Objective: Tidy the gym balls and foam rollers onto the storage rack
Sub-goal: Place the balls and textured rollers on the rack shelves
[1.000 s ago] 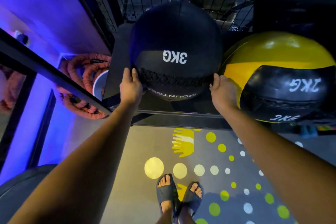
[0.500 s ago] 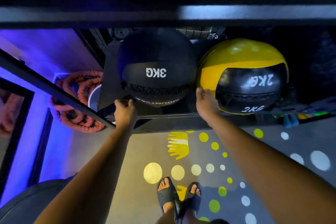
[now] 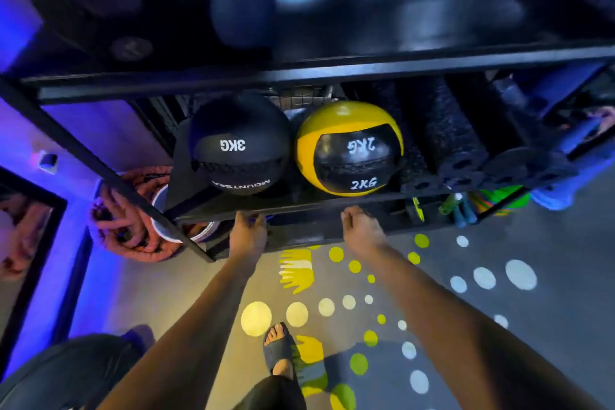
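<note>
A black 3KG ball (image 3: 238,146) sits on the middle shelf of the black storage rack (image 3: 299,206), with a yellow and black 2KG ball (image 3: 349,148) touching its right side. Several black foam rollers (image 3: 456,140) lie to the right of the yellow ball. A dark ball (image 3: 243,8) rests blurred on the shelf above. My left hand (image 3: 249,233) and my right hand (image 3: 361,230) hang just in front of the shelf's front edge, fingers loosely curled and holding nothing.
Orange battle ropes (image 3: 129,226) and a white bucket (image 3: 163,210) lie left of the rack at floor level. Coloured items (image 3: 492,200) sit under the shelf at the right. A large dark ball (image 3: 63,373) fills the lower left corner. The floor has painted dots.
Both hands have left the 3KG ball and drawn back off the shelf to its front edge. The view has pulled back and risen, showing the upper shelf and the foam rollers.
</note>
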A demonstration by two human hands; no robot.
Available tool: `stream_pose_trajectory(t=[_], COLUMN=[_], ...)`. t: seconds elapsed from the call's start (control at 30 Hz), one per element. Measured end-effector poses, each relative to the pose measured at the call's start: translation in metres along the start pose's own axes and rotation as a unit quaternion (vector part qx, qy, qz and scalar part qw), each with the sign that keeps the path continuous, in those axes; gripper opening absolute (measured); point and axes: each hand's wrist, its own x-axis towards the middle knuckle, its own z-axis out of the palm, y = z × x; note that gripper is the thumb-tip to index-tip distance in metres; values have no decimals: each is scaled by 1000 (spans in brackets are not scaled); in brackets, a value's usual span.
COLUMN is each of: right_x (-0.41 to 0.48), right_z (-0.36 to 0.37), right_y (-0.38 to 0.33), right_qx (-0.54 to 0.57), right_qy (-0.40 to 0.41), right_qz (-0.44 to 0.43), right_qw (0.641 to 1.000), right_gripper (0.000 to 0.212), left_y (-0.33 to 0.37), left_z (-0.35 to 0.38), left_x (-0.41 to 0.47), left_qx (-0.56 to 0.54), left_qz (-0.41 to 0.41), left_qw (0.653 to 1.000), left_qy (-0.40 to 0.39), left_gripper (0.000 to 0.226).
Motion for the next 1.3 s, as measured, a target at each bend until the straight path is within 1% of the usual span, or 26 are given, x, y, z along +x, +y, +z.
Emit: stream_pose_trajectory(t=[0.07,0.13,0.27,0.33,0.43,0.5,0.6,0.63,0.7,0.8,0.87,0.97,1.0,1.07,1.1,1.2,1.3], right_x=[-39,-77,-118,-126,-135,-136,-130,-126,-109,-69,-36,20,38,77,96,155,197], right_z=[-24,-52,-101,-114,-114,-104,-77,-66,-40,3,33,73,85,104,112,134,150], right_y=[26,55,90,94,85,73,49,41,24,-5,-28,-67,-81,-106,-117,-128,-128], right_qx=[11,17,11,4,-5,-8,-26,-35,-46,-46,-41,-10,4,27,37,68,97], right_qy=[12,20,34,40,37,28,2,-10,-33,-52,-58,-56,-52,-36,-23,15,29], right_qz=[-16,-17,-10,-14,-42,-59,-81,-86,-85,-70,-46,5,19,46,60,103,147], right_qw=[1000,999,999,999,998,998,996,996,995,995,996,998,998,998,997,992,984], right_gripper=[33,34,35,36,36,36,34,34,36,40,41,42,42,42,41,43,45], left_y=[7,16,32,38,44,45,36,29,12,-36,-53,-24,1,25,34,42,41], left_z=[15,33,62,64,47,26,-12,-26,-54,-91,-111,-124,-126,-127,-127,-122,-114], left_x=[-42,-95,-178,-194,-198,-190,-162,-148,-109,2,70,115,114,141,159,220,260], left_qx=[-3,-18,-67,-79,-93,-92,-66,-44,1,87,121,153,153,154,176,253,308], left_qz=[-2,4,25,34,33,33,41,35,36,31,15,20,31,55,59,71,58], left_qw=[1000,1000,996,995,994,995,997,998,997,991,987,983,984,983,979,963,948], left_qy=[0,-16,-51,-52,-40,-22,19,34,62,92,108,95,91,86,79,60,56], left_gripper=[21,5,8,1,14,14,1,6,5,30,36,32,30,29,30,36,42])
